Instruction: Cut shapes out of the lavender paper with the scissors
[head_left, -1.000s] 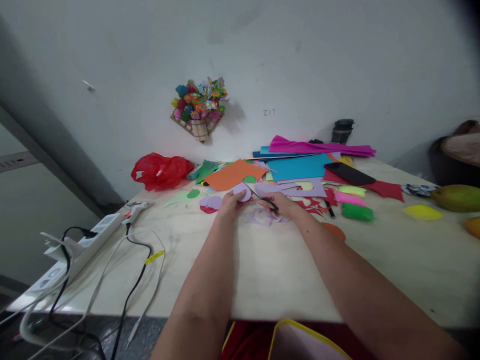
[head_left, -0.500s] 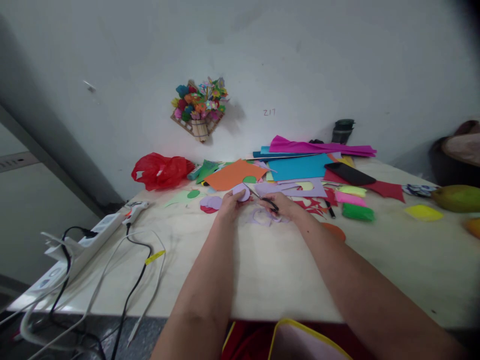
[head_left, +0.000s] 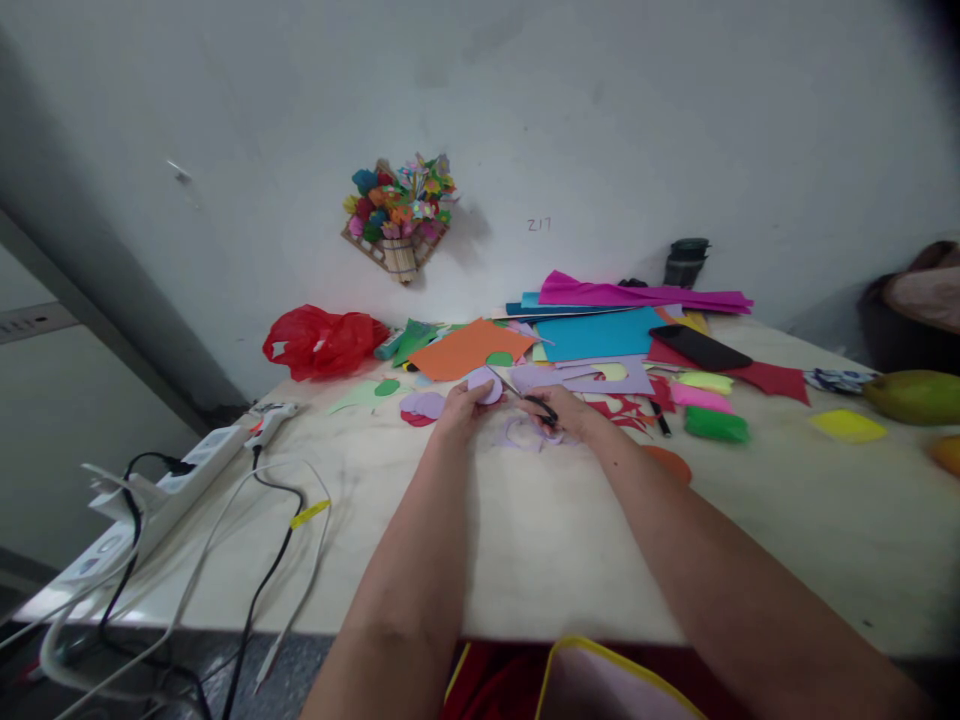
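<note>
A pale purple paper circle (head_left: 487, 385) is pinched in my left hand (head_left: 463, 408), held just above the table. My right hand (head_left: 562, 410) grips a pair of scissors (head_left: 541, 408) by the dark handles, and the blades point up and left to the circle's edge. Below the scissors lie thin purple paper offcuts (head_left: 523, 436). Left of my left hand rests a small pile of purple circles (head_left: 425, 404), with red circles (head_left: 417, 419) showing under them. An orange sheet (head_left: 469, 352) and a green circle (head_left: 499, 359) lie behind my hands.
Blue paper (head_left: 600, 336), a black phone (head_left: 699, 346) and bright clay packs (head_left: 716, 424) lie at the right. A red plastic bag (head_left: 324, 343) sits at the back left. A power strip (head_left: 161, 500) with cables runs along the left edge. Green fruit (head_left: 916, 398) lies far right.
My left hand and the purple circle have shifted very slightly to the right, by the scissors' blades. The rest looks the same.
</note>
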